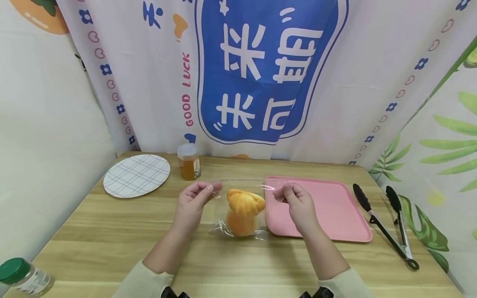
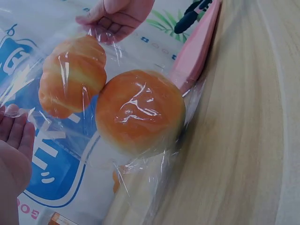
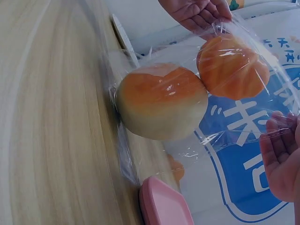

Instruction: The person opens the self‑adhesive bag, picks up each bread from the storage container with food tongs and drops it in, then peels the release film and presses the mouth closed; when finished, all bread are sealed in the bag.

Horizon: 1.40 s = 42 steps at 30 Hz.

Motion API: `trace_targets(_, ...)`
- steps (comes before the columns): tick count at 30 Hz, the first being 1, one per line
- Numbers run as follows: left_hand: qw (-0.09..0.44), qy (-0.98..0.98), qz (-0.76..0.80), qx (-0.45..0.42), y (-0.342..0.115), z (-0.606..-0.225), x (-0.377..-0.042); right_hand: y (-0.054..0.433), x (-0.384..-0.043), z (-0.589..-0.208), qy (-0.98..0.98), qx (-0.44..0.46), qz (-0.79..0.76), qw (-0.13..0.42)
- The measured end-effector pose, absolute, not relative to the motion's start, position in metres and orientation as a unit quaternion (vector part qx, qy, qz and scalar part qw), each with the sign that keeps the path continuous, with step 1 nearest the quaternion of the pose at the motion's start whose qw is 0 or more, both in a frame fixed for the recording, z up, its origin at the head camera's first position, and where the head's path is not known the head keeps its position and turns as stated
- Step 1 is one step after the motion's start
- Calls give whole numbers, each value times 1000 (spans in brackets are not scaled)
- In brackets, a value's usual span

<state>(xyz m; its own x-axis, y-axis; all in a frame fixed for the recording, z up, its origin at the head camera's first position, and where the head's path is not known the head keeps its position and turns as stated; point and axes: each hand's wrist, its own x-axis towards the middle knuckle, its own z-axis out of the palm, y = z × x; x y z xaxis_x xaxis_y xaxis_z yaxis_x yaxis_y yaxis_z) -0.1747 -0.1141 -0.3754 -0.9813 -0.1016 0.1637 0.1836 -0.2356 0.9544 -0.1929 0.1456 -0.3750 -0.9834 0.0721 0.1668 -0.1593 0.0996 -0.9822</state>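
I have a clear plastic bag (image 1: pixel 222 228) spread upright between two bare hands, over the desk (image 1: pixel 242 267) and in front of its middle. The left hand (image 1: pixel 192 202) and the right hand (image 1: pixel 297 202) each pinch an upper corner, fingers clamped on the film. Inside, a ridged bread roll (image 1: pixel 244 203) sits on top of a round bun (image 1: pixel 241 225), the two touching. I cannot tell whether the bag's bottom rests on the desk, or whether its mouth is sealed.

Just beside the bag, the pink tray (image 1: pixel 324 215) lies partly behind the right hand, with the black-tipped tongs (image 1: pixel 389 238) beyond it.

I judge the step in hand to be managing the bag's top edge, with the bread already bagged. The next move, as I read it, calls for both pinches kept level and the film drawn taut, so the edge can be worked without tipping the roll.
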Motion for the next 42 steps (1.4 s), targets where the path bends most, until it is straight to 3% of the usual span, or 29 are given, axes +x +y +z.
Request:
trace_targets(9,69,-586,-807,-25,-108,-378,-176,143,-197,-375,-731,-15,677,84)
trace_targets(20,92,-595,-799,8,-101,-372,-179,139,-198,-367,-818,-44,559,131)
trace_targets(24,100,-589,-802,2,-101,-372,-180,133,-193,-362,-828,26,512,225)
trace_targets(28,100,-588,-803,-6,-100,-371,-179,117,-191,-357,-818,182,403,368)
trace_targets(31,100,-591,-801,-7,-99,-370,-178,99,-192,-353,-798,297,318,417)
trace_targets(35,101,-598,-795,-13,-97,-370,-177,75,-194,-346,-789,386,268,395)
trace_targets(42,106,-608,-785,-49,-94,-371,-175,57,-199,-335,-820,391,255,331)
